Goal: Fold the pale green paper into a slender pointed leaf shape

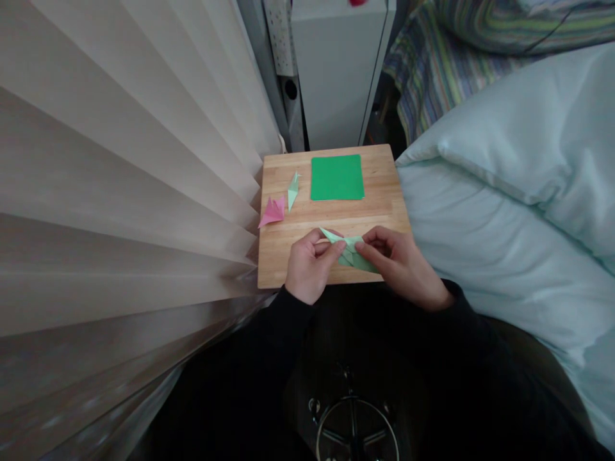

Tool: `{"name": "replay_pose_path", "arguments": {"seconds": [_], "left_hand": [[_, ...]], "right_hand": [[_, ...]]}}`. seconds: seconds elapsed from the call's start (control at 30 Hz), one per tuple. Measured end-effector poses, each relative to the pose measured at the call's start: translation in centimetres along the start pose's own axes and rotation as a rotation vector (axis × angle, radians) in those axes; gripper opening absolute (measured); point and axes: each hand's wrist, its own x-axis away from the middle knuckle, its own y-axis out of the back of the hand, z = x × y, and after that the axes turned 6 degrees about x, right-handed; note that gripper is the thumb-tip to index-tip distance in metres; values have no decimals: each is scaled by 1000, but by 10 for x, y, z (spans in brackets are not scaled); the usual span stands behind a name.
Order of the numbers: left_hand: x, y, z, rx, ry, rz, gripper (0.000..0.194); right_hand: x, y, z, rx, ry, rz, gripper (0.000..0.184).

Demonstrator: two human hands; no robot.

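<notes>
Folded green paper (350, 251) between both hands, long axis left-right

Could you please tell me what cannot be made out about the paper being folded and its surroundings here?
- Head view: light green paper, folds hidden by left hand and right hand.
- Pink folded piece and pale green folded piece: too small to tell shape.
- Green sheets: count unclear.

A single head-worn camera looks forward and steeply down from close above the small wooden bench (331, 211), which sits mid-frame. A pleated blind (120, 192) fills the left side, a bed (519, 192) the right.
</notes>
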Motion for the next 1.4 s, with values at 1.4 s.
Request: {"name": "replay_pose_path", "arguments": {"seconds": [1.4], "left_hand": [[0, 7, -9, 312, 264, 50, 37]], "right_hand": [[3, -6, 1, -156, -70, 194, 25]]}}
